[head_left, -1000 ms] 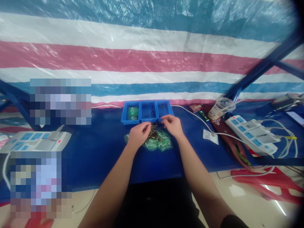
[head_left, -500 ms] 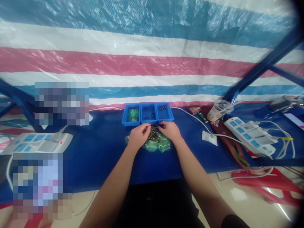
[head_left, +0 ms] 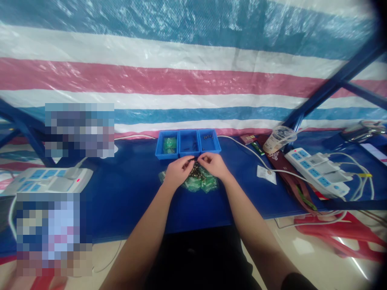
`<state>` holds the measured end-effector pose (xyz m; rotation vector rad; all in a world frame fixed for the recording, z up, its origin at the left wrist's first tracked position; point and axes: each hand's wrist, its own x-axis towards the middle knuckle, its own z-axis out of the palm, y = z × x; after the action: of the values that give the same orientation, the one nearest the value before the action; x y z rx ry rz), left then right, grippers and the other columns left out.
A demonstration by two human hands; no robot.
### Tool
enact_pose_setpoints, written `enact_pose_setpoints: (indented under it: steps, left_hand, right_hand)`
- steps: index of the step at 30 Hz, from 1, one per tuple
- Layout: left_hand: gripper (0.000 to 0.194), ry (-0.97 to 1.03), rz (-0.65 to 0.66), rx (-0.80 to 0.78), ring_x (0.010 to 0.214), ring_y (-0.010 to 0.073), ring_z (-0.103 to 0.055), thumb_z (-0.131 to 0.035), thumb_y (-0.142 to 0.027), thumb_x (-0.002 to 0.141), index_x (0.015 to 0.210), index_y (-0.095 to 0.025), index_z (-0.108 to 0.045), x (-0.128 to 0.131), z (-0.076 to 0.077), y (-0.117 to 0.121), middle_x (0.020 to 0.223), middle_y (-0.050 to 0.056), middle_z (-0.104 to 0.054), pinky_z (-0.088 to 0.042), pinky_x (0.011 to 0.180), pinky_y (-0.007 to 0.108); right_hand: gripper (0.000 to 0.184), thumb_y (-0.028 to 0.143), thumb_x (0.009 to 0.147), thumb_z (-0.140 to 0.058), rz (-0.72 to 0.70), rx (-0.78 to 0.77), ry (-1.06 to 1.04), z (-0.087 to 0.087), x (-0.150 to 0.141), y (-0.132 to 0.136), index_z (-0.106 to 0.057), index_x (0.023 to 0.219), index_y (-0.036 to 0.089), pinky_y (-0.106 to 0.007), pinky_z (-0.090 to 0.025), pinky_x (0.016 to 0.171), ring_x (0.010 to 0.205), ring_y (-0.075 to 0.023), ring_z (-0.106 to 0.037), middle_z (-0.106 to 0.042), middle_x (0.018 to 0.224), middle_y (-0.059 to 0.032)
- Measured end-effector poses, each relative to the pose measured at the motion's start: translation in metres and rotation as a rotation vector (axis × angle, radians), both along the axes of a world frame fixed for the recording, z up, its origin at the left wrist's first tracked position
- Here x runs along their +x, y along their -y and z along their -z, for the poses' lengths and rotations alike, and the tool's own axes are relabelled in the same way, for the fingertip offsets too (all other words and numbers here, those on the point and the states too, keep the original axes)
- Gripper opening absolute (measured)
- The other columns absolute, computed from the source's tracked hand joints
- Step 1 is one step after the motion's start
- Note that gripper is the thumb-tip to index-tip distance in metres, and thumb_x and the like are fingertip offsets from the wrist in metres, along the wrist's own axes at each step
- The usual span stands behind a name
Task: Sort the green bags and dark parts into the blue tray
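Observation:
My left hand (head_left: 178, 172) and my right hand (head_left: 214, 164) meet fingertip to fingertip over a pile of small brass-coloured metal parts (head_left: 197, 172). Both are closed in a pinch. A small dark piece shows at the left fingertips; its kind is too small to make out. What the right fingers pinch is hidden. Under the pile lies crumpled green-tinted clear plastic (head_left: 193, 186). Just beyond my hands stands a blue three-compartment tray (head_left: 167, 156). Its left compartment holds a green plastic packet (head_left: 169, 144), the middle a few dark pieces, the right several small metal parts (head_left: 208, 137).
Power strips stand at left (head_left: 86, 177) and right (head_left: 314, 172) with white cables. To the right are a plastic cup (head_left: 276, 139), a brown strap-like bag (head_left: 281, 165) and a small white packet (head_left: 266, 174). A striped tarpaulin (head_left: 181, 80) hangs behind the blue table (head_left: 127, 193).
My right hand has shifted slightly left, so its fingertips now come close to the left ones. My left hand stays nearly in place, its fingers slightly further right.

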<state>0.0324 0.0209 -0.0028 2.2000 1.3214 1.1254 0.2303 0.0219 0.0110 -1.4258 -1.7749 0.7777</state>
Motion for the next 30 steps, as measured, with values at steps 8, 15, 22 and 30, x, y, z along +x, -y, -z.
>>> enact_pose_setpoints:
  steps: [8, 15, 22, 30]
  left_hand:
    - [0.025, -0.013, 0.083, 0.095, 0.082, 0.0145, -0.068, -0.054, -0.036, 0.095, 0.108, -0.026, -0.072, -0.002, 0.0, -0.005, 0.095, 0.003, -0.074, -0.053, 0.079, 0.027]
    - [0.022, 0.01, 0.045, 0.087, 0.081, 0.0139, -0.069, -0.055, -0.034, 0.094, 0.101, -0.023, -0.073, -0.001, 0.003, -0.004, 0.093, 0.003, -0.075, -0.053, 0.079, 0.026]
    - [0.025, 0.0, 0.047, -0.012, 0.08, 0.0146, -0.069, -0.056, -0.038, 0.093, 0.103, -0.023, -0.072, -0.001, -0.001, -0.002, 0.098, 0.003, -0.075, -0.054, 0.077, 0.026]
    - [0.023, -0.074, 0.021, -0.021, 0.076, 0.014, -0.067, -0.051, -0.036, 0.095, 0.102, -0.022, -0.068, -0.001, -0.003, -0.001, 0.09, 0.002, -0.074, -0.05, 0.071, 0.024]
  right_hand:
    - [0.033, 0.05, 0.076, -0.072, -0.126, -0.267, -0.496, -0.003, -0.01, 0.0, -0.071, 0.088, 0.019, -0.023, -0.041, 0.045, 0.047, -0.0112, -0.051, -0.06, 0.056, 0.0018]
    - [0.034, 0.046, 0.067, -0.081, -0.093, -0.243, -0.657, 0.0, -0.013, -0.001, -0.068, 0.083, 0.018, -0.021, -0.04, 0.041, 0.048, -0.0104, -0.054, -0.063, 0.06, 0.0021]
    - [0.032, 0.047, 0.071, -0.078, -0.063, -0.184, -0.589, 0.003, -0.011, -0.001, -0.071, 0.081, 0.018, -0.023, -0.043, 0.046, 0.05, -0.0114, -0.056, -0.066, 0.062, -0.0006]
    - [0.031, 0.045, 0.071, -0.078, -0.111, -0.187, -0.612, 0.003, -0.013, -0.002, -0.072, 0.089, 0.02, -0.026, -0.051, 0.057, 0.06, -0.0133, -0.063, -0.071, 0.071, -0.0016]
